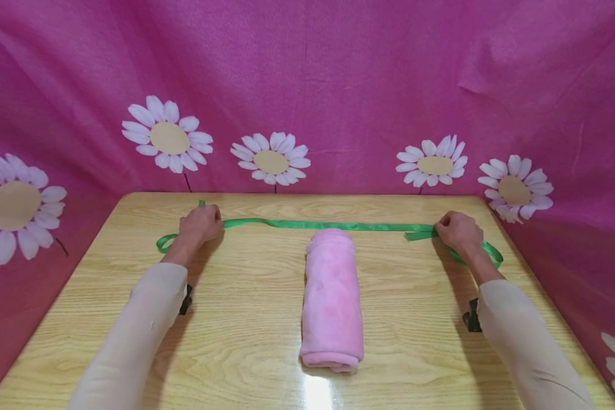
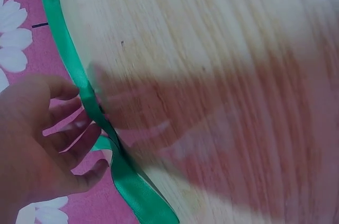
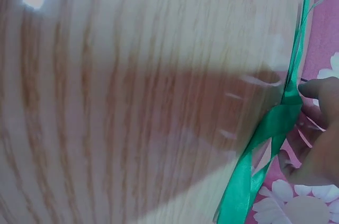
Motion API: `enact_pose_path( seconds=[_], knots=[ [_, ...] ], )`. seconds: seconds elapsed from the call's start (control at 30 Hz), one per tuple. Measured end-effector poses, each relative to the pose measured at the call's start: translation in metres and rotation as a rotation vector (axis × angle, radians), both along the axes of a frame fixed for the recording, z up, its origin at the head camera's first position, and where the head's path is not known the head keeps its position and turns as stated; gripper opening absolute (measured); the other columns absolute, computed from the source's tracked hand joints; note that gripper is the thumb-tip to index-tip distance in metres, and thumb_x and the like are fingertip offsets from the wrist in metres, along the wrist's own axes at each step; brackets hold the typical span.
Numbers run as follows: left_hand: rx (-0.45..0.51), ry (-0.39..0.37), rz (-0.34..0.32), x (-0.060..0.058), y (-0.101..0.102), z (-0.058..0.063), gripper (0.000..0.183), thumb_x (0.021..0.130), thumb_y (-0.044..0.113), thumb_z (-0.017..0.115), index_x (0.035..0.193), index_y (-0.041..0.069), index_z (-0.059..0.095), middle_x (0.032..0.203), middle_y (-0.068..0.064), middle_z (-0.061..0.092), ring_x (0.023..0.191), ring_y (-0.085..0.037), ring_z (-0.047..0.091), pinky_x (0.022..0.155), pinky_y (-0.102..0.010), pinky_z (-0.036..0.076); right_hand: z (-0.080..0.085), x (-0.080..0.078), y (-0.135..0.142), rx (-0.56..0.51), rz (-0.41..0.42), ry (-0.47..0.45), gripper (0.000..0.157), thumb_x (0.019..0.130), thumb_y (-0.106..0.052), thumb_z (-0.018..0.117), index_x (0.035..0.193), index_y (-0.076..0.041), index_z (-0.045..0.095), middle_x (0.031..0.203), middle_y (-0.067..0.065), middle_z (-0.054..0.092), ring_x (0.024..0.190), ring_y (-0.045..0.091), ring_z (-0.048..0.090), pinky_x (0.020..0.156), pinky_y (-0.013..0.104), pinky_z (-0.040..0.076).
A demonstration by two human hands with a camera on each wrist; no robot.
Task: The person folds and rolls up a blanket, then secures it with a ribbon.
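A long green ribbon [image 1: 318,224] runs crosswise over the far part of the table, behind a rolled pink towel [image 1: 333,302]. My left hand [image 1: 200,224] holds the ribbon near its left end, where a loop and a short tail stick out around the hand. In the left wrist view the fingers [image 2: 77,136] are bent at the ribbon's edge. On the other side my right hand [image 1: 461,232] pinches the ribbon near its right end, with a loop beyond the wrist and a loose tail to the left. The right wrist view shows the ribbon [image 3: 283,121] folded over at the fingertips.
The wooden table [image 1: 246,296] has a glossy top that reflects light near the front. A magenta curtain [image 1: 338,85] with white daisies surrounds its back and sides. Black devices [image 1: 472,316] sit under both wrists.
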State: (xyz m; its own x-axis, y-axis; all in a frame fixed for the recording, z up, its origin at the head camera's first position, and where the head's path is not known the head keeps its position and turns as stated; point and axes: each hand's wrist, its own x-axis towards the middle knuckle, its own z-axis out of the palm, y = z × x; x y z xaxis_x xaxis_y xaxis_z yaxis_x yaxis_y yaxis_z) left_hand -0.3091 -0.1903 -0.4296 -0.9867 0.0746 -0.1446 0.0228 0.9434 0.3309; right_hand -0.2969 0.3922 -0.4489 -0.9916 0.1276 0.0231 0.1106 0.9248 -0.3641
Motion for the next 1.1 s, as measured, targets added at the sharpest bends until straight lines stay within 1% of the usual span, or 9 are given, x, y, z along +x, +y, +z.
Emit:
enact_pose_path(
  seconds=[0.13, 0.23, 0.3, 0.43, 0.6, 0.73, 0.87, 1.03, 1.1],
  knots=[
    [0.026, 0.050, -0.009, 0.001, 0.001, 0.000, 0.033, 0.096, 0.017, 0.046, 0.122, -0.001, 0.056, 0.119, -0.023, 0.059, 0.111, -0.043, 0.055, 0.093, -0.063, 0.041, 0.001, -0.001, -0.003, -0.009, 0.013, 0.058, 0.027, 0.096, -0.023, 0.056, 0.103, 0.003, 0.063, 0.096, 0.021, 0.064, 0.084, 0.036, 0.057, 0.074, 0.055, 0.044],
    [0.077, 0.087, -0.033, 0.002, 0.005, 0.001, 0.038, 0.097, 0.015, 0.046, 0.128, -0.003, 0.054, 0.120, -0.024, 0.060, 0.109, -0.040, 0.056, 0.088, -0.058, 0.046, 0.004, -0.001, -0.006, -0.011, 0.025, 0.111, 0.029, 0.096, -0.022, 0.057, 0.106, 0.004, 0.064, 0.104, 0.025, 0.064, 0.092, 0.042, 0.059, 0.078, 0.058, 0.046],
    [0.124, 0.103, -0.050, 0.003, 0.010, 0.003, 0.039, 0.097, 0.014, 0.046, 0.130, -0.004, 0.053, 0.120, -0.024, 0.060, 0.108, -0.039, 0.057, 0.087, -0.055, 0.048, 0.006, -0.001, -0.009, -0.020, 0.035, 0.135, 0.030, 0.096, -0.021, 0.057, 0.108, 0.005, 0.064, 0.108, 0.027, 0.064, 0.097, 0.044, 0.059, 0.080, 0.060, 0.046],
    [0.205, 0.125, -0.078, 0.006, 0.021, 0.005, 0.037, 0.098, 0.013, 0.050, 0.130, -0.006, 0.053, 0.119, -0.025, 0.059, 0.109, -0.037, 0.057, 0.089, -0.053, 0.047, 0.012, 0.002, -0.019, -0.082, 0.068, 0.150, 0.028, 0.097, -0.020, 0.058, 0.109, 0.004, 0.065, 0.110, 0.027, 0.064, 0.101, 0.045, 0.059, 0.082, 0.059, 0.046],
    [0.309, 0.156, -0.115, 0.012, 0.039, 0.008, 0.036, 0.096, 0.010, 0.054, 0.127, -0.007, 0.055, 0.113, -0.024, 0.062, 0.103, -0.036, 0.060, 0.088, -0.050, 0.047, 0.023, 0.011, -0.038, -0.151, 0.152, 0.180, 0.026, 0.098, -0.019, 0.058, 0.108, 0.005, 0.066, 0.107, 0.026, 0.066, 0.096, 0.042, 0.061, 0.080, 0.056, 0.047],
    [0.415, 0.120, -0.143, 0.024, 0.055, 0.013, 0.038, 0.095, 0.011, 0.053, 0.129, -0.007, 0.054, 0.108, -0.020, 0.063, 0.092, -0.031, 0.061, 0.080, -0.044, 0.049, 0.033, 0.022, -0.054, -0.207, 0.205, 0.177, 0.025, 0.100, -0.019, 0.059, 0.108, 0.004, 0.065, 0.106, 0.024, 0.067, 0.096, 0.039, 0.063, 0.077, 0.051, 0.049],
    [0.491, 0.082, -0.156, 0.037, 0.069, 0.017, 0.038, 0.095, 0.013, 0.053, 0.129, -0.006, 0.054, 0.105, -0.016, 0.064, 0.086, -0.025, 0.061, 0.074, -0.037, 0.048, 0.042, 0.034, -0.069, -0.267, 0.234, 0.128, 0.026, 0.101, -0.022, 0.060, 0.111, 0.001, 0.065, 0.108, 0.020, 0.068, 0.100, 0.037, 0.064, 0.075, 0.043, 0.051],
    [0.562, 0.031, -0.170, 0.051, 0.081, 0.016, 0.037, 0.096, 0.013, 0.055, 0.128, -0.005, 0.053, 0.104, -0.014, 0.065, 0.080, -0.021, 0.061, 0.065, -0.031, 0.045, 0.047, 0.049, -0.083, -0.326, 0.270, 0.061, 0.026, 0.101, -0.023, 0.059, 0.114, 0.000, 0.064, 0.110, 0.017, 0.067, 0.100, 0.035, 0.065, 0.072, 0.036, 0.051],
    [0.579, 0.013, -0.177, 0.057, 0.085, 0.015, 0.037, 0.096, 0.013, 0.056, 0.129, -0.004, 0.053, 0.104, -0.013, 0.065, 0.081, -0.021, 0.062, 0.066, -0.031, 0.046, 0.047, 0.054, -0.087, -0.349, 0.284, 0.039, 0.027, 0.101, -0.023, 0.060, 0.115, 0.000, 0.063, 0.110, 0.017, 0.067, 0.099, 0.034, 0.065, 0.072, 0.034, 0.051]
  ],
)
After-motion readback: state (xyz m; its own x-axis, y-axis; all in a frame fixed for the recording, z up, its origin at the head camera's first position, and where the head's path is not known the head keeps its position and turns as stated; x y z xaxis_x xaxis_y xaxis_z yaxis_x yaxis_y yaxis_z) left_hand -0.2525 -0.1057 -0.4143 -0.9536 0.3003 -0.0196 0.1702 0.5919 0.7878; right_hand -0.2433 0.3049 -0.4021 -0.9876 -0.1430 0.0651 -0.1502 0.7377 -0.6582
